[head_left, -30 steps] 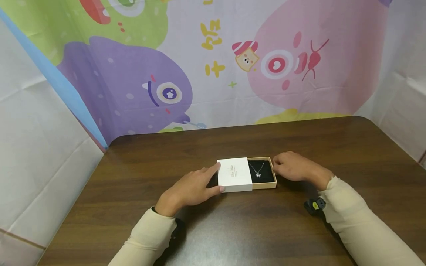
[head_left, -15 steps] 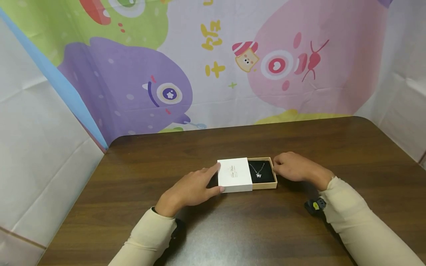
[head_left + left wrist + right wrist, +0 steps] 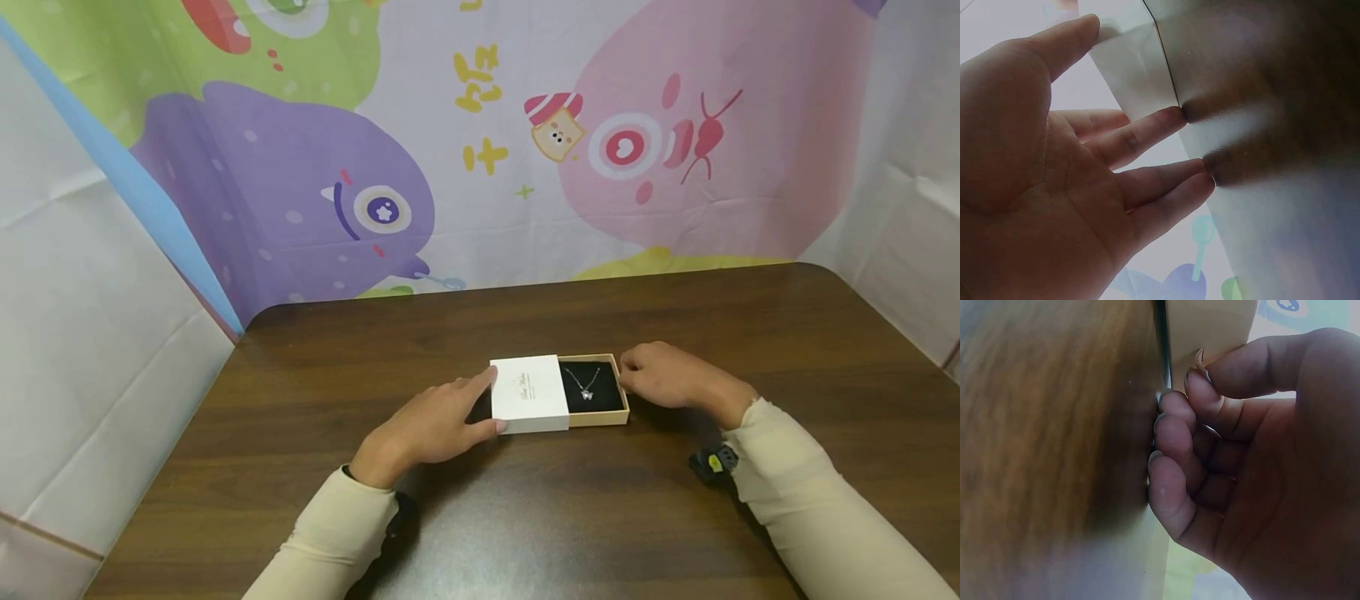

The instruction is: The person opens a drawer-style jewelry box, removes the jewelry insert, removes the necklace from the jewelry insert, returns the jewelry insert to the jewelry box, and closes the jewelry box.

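A white jewelry box sleeve (image 3: 528, 392) with small printed lettering lies flat on the brown table. From its right end sticks out a tan drawer (image 3: 598, 419), lined in black, with a silver necklace (image 3: 587, 393) laid on it. My left hand (image 3: 423, 423) holds the sleeve's left end, thumb at the near corner and index finger at the far one. In the left wrist view the other fingers of that hand (image 3: 1054, 169) are spread and nearly straight. My right hand (image 3: 663, 377) pinches a small pull tab (image 3: 1200, 359) at the drawer's end, its other fingers curled against the tabletop.
The wood table (image 3: 525, 517) has rounded far corners. Behind it hangs a cartoon-printed cloth (image 3: 480, 225), and white cloth covers (image 3: 97, 358) stand at both sides. A black wrist device (image 3: 712, 462) sits at the right sleeve cuff.
My right hand has moved slightly right, and the drawer has slid a little farther out of the sleeve with the necklace. The left hand and the sleeve have stayed in place.
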The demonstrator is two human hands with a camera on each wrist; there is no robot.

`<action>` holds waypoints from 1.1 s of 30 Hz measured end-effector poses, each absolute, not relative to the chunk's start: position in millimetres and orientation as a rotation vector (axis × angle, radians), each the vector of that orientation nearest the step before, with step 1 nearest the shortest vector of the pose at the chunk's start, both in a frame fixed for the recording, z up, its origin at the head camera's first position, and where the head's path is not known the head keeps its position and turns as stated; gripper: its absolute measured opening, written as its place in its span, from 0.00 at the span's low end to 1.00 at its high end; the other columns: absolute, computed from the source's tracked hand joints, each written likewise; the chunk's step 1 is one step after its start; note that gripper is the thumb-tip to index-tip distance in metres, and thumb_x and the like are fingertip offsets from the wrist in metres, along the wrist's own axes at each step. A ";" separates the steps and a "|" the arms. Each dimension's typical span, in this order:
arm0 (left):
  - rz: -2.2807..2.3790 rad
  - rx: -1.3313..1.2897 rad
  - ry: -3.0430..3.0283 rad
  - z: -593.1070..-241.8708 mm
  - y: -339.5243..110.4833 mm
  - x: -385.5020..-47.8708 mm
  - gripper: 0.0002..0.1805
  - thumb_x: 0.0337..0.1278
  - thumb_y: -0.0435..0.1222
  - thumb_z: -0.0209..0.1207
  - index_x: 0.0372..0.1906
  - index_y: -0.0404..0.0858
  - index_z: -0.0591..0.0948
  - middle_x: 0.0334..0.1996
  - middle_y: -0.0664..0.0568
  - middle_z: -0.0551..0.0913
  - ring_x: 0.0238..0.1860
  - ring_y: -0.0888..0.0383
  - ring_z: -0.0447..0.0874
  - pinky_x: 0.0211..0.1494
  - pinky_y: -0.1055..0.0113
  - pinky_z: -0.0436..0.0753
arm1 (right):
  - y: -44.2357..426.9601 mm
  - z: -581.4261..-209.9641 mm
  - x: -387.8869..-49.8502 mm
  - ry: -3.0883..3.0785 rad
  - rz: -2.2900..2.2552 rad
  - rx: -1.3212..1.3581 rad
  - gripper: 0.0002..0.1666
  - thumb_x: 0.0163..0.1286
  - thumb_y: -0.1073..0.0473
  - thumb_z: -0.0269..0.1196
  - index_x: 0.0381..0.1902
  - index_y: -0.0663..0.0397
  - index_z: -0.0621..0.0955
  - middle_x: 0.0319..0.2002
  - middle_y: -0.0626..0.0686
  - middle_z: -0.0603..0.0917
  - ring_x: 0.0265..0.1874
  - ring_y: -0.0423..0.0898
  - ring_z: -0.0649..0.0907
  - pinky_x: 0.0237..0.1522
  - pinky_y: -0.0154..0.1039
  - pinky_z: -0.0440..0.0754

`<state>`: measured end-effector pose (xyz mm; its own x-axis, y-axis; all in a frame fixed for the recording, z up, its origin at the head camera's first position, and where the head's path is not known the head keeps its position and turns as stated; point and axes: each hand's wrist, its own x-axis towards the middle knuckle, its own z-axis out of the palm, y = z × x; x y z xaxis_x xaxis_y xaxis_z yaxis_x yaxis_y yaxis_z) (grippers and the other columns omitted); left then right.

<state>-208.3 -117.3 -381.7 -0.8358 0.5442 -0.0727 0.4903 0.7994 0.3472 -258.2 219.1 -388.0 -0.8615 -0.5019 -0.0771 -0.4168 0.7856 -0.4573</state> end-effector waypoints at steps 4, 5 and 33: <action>0.476 0.828 2.818 -381.1 -117.4 -208.1 0.42 0.68 0.54 0.59 0.78 0.39 0.59 0.65 0.41 0.75 0.63 0.47 0.75 0.64 0.50 0.73 | 219.4 -387.7 -258.2 2.775 -0.651 -0.716 0.15 0.68 0.59 0.55 0.20 0.48 0.73 0.19 0.45 0.69 0.20 0.43 0.69 0.26 0.39 0.67; 0.476 0.829 2.818 -380.9 -117.3 -207.9 0.42 0.68 0.54 0.59 0.78 0.39 0.59 0.65 0.41 0.75 0.63 0.47 0.76 0.64 0.50 0.73 | 219.5 -387.6 -258.1 2.773 -0.653 -0.712 0.15 0.69 0.59 0.55 0.19 0.48 0.73 0.19 0.45 0.69 0.20 0.43 0.69 0.26 0.39 0.67; 0.472 0.817 2.815 -381.1 -117.0 -209.0 0.42 0.68 0.54 0.59 0.78 0.39 0.59 0.66 0.41 0.74 0.65 0.46 0.74 0.65 0.50 0.72 | 223.8 -387.4 -259.8 2.756 -0.692 -0.699 0.16 0.69 0.58 0.56 0.19 0.48 0.73 0.19 0.44 0.69 0.20 0.42 0.69 0.25 0.39 0.67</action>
